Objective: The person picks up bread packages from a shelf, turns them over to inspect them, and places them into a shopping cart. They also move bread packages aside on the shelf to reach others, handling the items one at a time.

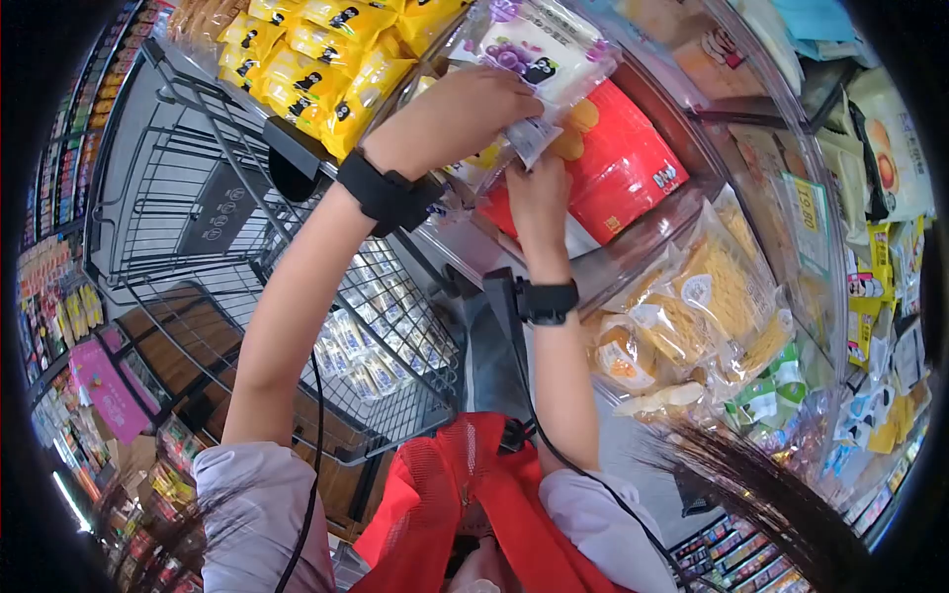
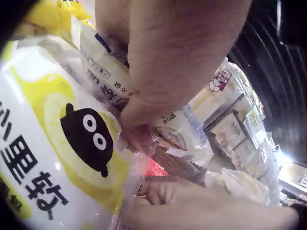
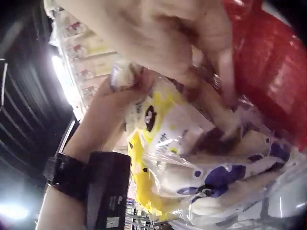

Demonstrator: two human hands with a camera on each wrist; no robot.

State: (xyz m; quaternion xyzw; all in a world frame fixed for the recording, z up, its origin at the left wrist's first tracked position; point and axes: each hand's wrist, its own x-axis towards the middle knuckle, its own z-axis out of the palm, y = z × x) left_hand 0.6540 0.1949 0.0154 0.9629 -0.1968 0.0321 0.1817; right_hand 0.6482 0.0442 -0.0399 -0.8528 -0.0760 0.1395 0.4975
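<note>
My left hand (image 1: 474, 109) bends over a white packet with purple grapes (image 1: 539, 49), gripping a crimped plastic end (image 1: 532, 136) that sticks out below its fingers. My right hand (image 1: 539, 198) is just below it, fingers bent beside a red carton (image 1: 628, 158). In the right wrist view, the right hand's (image 3: 177, 43) fingers reach down to a clear bag with blue-purple spots (image 3: 220, 177); its fingertips are partly hidden, so I cannot tell whether they pinch the plastic. A white-and-yellow bread packet (image 2: 62, 134) fills the near side of the left wrist view.
Yellow packets (image 1: 306, 69) are heaped at the upper left. A black wire shopping cart (image 1: 188, 217) stands to the left, with small packets (image 1: 366, 346) inside its frame. Bagged bread (image 1: 692, 306) lies on the right shelf, beside a green price tag (image 1: 809, 222).
</note>
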